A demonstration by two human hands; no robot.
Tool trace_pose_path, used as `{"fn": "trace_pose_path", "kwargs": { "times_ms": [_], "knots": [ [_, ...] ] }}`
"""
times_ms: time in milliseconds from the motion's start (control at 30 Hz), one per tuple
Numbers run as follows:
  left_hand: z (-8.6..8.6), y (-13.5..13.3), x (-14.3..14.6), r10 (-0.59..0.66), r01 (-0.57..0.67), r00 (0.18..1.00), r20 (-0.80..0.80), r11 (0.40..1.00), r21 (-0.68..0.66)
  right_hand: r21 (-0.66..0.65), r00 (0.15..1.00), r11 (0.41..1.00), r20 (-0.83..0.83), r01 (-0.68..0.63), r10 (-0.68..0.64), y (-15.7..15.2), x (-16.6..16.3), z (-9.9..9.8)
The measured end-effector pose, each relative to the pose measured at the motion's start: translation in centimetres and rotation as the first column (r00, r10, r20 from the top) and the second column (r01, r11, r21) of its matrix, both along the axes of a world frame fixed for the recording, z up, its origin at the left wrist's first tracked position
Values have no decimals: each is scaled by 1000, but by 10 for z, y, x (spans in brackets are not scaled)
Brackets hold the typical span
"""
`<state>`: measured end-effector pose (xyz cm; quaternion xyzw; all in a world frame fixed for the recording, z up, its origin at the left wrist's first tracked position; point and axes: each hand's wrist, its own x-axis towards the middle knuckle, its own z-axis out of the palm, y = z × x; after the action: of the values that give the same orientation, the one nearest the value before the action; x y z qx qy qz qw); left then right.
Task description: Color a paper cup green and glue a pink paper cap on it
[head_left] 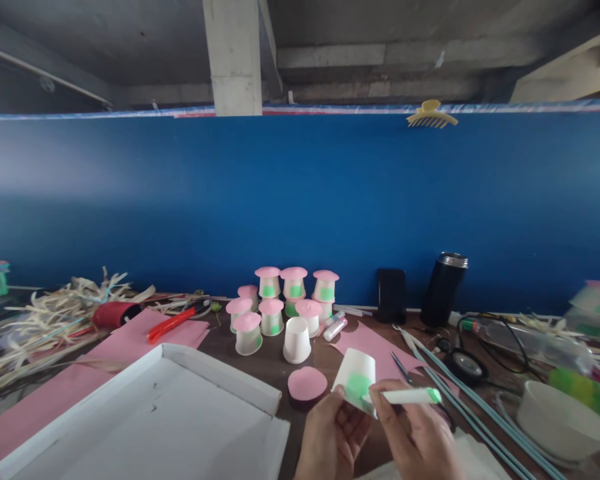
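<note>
Paper cup [356, 379], upturned with a green patch, sits gripped in the left hand [333, 427] near the table's front edge. Right hand [415, 433] pinches a green-tipped marker [407, 397] against it.

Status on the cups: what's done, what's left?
Done: a cluster of white paper cups with pink caps and green patches. In hand: the left hand holds an upturned white paper cup, the right hand a green-tipped white marker on its green patch. Left: one plain white upturned cup and a loose pink paper disc.
</note>
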<state>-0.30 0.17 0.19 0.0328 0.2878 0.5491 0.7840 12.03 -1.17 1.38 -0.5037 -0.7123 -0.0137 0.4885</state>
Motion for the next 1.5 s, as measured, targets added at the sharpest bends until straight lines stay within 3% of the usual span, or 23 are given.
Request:
{"fn": "trace_pose_path", "kwargs": {
  "times_ms": [500, 700, 1000, 1500],
  "knots": [
    [0, -1, 1, 23, -23, 1000, -4, 1000, 2, 29, 996, 996, -21, 86, -85, 3, 4, -3],
    [0, -2, 2, 29, -29, 1000, 9, 1000, 3, -48, 998, 997, 6, 67, -67, 1, 5, -3],
    [0, -5, 3, 25, -24, 1000, -9, 1000, 9, -24, 993, 993, 17, 115, -115, 1, 6, -1],
    [0, -2, 2, 26, -26, 1000, -17, 999, -19, 11, 1000, 1000, 14, 26, -26, 1, 5, -4]
  ]
}}
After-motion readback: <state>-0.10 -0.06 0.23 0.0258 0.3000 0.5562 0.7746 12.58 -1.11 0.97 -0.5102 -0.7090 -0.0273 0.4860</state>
